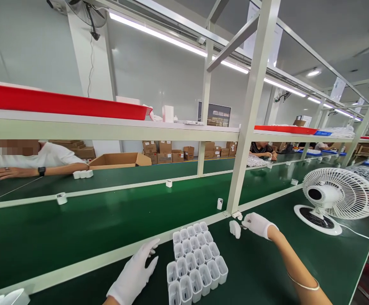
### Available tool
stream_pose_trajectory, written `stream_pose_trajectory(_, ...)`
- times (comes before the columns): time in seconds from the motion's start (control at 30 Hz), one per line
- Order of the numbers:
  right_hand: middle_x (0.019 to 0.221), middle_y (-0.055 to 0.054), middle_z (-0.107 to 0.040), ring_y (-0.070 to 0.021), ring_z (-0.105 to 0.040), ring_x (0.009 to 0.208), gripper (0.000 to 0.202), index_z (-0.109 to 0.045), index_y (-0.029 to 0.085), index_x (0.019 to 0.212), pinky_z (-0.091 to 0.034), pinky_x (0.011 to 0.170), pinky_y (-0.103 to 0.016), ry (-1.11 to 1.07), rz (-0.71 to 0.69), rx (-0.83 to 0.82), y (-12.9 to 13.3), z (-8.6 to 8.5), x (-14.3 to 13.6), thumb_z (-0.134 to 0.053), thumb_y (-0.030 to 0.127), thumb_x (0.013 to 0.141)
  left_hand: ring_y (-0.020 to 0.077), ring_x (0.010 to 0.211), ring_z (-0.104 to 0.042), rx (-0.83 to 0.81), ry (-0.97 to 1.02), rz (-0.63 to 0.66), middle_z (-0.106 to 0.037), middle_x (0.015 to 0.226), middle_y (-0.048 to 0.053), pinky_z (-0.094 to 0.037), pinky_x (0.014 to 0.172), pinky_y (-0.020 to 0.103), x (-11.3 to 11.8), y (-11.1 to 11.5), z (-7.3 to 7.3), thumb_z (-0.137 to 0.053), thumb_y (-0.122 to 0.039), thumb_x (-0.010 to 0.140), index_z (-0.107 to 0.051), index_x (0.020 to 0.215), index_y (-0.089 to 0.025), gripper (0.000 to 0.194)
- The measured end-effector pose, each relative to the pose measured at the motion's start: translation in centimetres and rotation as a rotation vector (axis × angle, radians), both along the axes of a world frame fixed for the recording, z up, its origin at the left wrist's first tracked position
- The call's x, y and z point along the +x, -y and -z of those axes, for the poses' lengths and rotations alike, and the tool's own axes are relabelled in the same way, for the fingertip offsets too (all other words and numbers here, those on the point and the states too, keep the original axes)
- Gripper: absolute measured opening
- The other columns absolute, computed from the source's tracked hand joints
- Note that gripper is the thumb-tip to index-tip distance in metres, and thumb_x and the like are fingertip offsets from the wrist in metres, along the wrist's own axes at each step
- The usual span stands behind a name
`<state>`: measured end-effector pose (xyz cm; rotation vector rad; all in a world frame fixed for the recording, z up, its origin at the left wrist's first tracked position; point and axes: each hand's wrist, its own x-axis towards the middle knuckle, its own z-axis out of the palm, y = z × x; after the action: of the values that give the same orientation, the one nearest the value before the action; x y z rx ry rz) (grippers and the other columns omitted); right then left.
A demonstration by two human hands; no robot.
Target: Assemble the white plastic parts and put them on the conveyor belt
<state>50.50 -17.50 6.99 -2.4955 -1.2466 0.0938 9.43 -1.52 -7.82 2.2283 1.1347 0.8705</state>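
Head view: at the small white pieces [234, 229] with the right hand [258, 225], beside the white housings [196, 284] with the left hand [135, 273].
Apparently at the picking-up step. With gloved right fingers bent and drawn close together right next to the small white pieces, near the foot of the pale post [247, 140]; cannot tell whether pinching one. With left fingers loosely spread, thumb apart, gripping nothing, to the left of the white housings, upright in close rows, mouths up, on the green counter [267, 271]. Next, probably calling for a sure pinch on one piece with the right fingers, and perhaps a light steadying of a housing with the left, without toppling the close-set rows.
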Motion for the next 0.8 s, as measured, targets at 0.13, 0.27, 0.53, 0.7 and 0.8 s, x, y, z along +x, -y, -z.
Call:
stream_pose_trajectory(0.13,0.117,-0.007,-0.066,-0.0205,-0.065,0.097,0.027,-0.067,0.018,0.113,-0.059,0.083,-0.036,-0.083,0.024,0.084,0.1,0.2,0.4,-0.059,0.039,0.099,0.0287,0.103,-0.073,-0.024,-0.029,0.01,-0.074,0.112,0.012,-0.058,0.096,0.047,-0.2,0.5,-0.8,-0.042,-0.043,0.086,-0.059,0.132,-0.017,0.055)
stream_pose_trajectory(0.27,0.11,-0.007,-0.067,-0.0194,-0.066,0.091,0.029,-0.066,0.015,0.112,-0.059,0.078,-0.035,-0.169,0.05,0.137,-0.2,1.3,0.4,-0.06,0.04,0.098,0.029,0.109,-0.072,-0.055,-0.066,0.009,-0.075,0.115,0.011,-0.057,0.098,0.046,-0.3,0.7,-1.4,-0.042,-0.044,0.087,-0.059,0.133,-0.019,0.055)
stream_pose_trajectory(0.53,0.073,0.001,-0.064,-0.0095,-0.055,0.056,0.038,-0.065,0.014,0.088,-0.049,0.055,-0.024,-0.302,0.07,0.068,-2.2,3.1,1.9,-0.057,0.05,0.098,0.0275,0.105,-0.073,-0.02,-0.062,0.024,-0.075,0.112,0.01,-0.058,0.095,0.044,-0.3,0.5,-1.0,-0.043,-0.041,0.088,-0.06,0.132,-0.021,0.051)
stream_pose_trajectory(0.7,0.063,0.004,-0.058,-0.0088,-0.048,0.05,0.044,-0.063,0.014,0.079,-0.044,0.054,-0.024,-0.301,0.046,-0.008,-2.9,4.1,2.8,-0.057,0.054,0.096,0.027,0.103,-0.073,-0.004,-0.059,0.024,-0.075,0.11,0.009,-0.059,0.093,0.044,-0.2,0.4,-0.9,-0.044,-0.04,0.089,-0.061,0.131,-0.021,0.049)
stream_pose_trajectory(0.8,0.062,0.004,-0.056,-0.0096,-0.049,0.052,0.045,-0.062,0.015,0.076,-0.046,0.057,-0.026,-0.279,0.031,-0.057,-3.2,4.9,3.1,-0.054,0.054,0.098,0.027,0.105,-0.072,-0.023,-0.064,0.028,-0.074,0.114,0.01,-0.059,0.093,0.043,-0.2,0.5,-1.1,-0.045,-0.04,0.089,-0.062,0.131,-0.021,0.049)
